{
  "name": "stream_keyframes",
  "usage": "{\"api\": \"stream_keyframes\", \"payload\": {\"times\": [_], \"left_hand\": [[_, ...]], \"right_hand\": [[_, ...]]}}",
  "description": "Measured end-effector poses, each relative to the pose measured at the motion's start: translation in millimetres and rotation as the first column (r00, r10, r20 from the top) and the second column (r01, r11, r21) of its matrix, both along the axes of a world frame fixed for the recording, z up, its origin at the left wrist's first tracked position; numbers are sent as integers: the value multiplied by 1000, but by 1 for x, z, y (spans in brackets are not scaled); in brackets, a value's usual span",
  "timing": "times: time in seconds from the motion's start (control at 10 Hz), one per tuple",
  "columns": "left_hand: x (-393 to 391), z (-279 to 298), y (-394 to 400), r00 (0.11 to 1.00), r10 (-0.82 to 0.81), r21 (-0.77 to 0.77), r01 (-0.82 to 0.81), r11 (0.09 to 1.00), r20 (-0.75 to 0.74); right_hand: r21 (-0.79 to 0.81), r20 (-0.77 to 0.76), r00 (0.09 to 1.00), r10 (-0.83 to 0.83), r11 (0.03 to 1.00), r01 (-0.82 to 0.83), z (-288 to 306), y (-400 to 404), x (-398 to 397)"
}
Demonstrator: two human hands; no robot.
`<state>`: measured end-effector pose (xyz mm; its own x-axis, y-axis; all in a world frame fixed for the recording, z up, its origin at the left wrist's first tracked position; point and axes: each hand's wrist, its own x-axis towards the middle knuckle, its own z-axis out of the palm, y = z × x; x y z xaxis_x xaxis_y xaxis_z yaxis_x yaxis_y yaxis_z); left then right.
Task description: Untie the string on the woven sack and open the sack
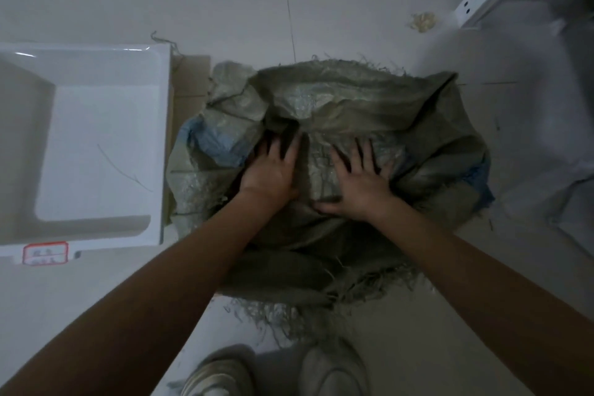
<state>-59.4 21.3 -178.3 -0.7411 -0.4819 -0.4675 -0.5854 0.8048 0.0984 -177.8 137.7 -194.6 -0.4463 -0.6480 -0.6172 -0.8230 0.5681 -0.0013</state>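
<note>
both hands, left hand (271, 170) & right hand (360, 185), spread flat on woven sack (353, 100) (limp, crinkly, frayed); prob best grabbed at rim folds

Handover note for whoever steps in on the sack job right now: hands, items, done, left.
Left hand: flat, fingers spread, pressed on the woven sack; no grip.
Right hand: the same, palm down beside it, thumb out.
The sack lies on the floor, frayed edges near and far, beside a white tray to the left.
Done: no string visible on the sack; whether it was untied I cannot tell.
Left: find the mouth edge and spread the sack open.
</note>
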Motion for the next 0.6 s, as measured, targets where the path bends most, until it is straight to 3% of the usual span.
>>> {"api": "stream_keyframes", "payload": {"times": [0.2, 0.3, 0.5, 0.6], "left_hand": [[-16, -11, -34, 986, -25, -20, 29, 999, 167], [-12, -15, -38, 985, -22, 48, 14, 999, 170], [-1, 10, -31, 993, -30, -25, 33, 999, 117], [8, 41, -7, 970, -209, 54, 204, 978, 127]], "right_hand": [[17, 67, 993, -96, 995, 95, -10, 13, 0], [34, 79, 991, -107, 994, 105, -8, 9, 1], [79, 126, 981, -146, 987, 137, 32, -9, 1], [81, 198, 974, -113, 992, 98, 67, -10, 8]]}}
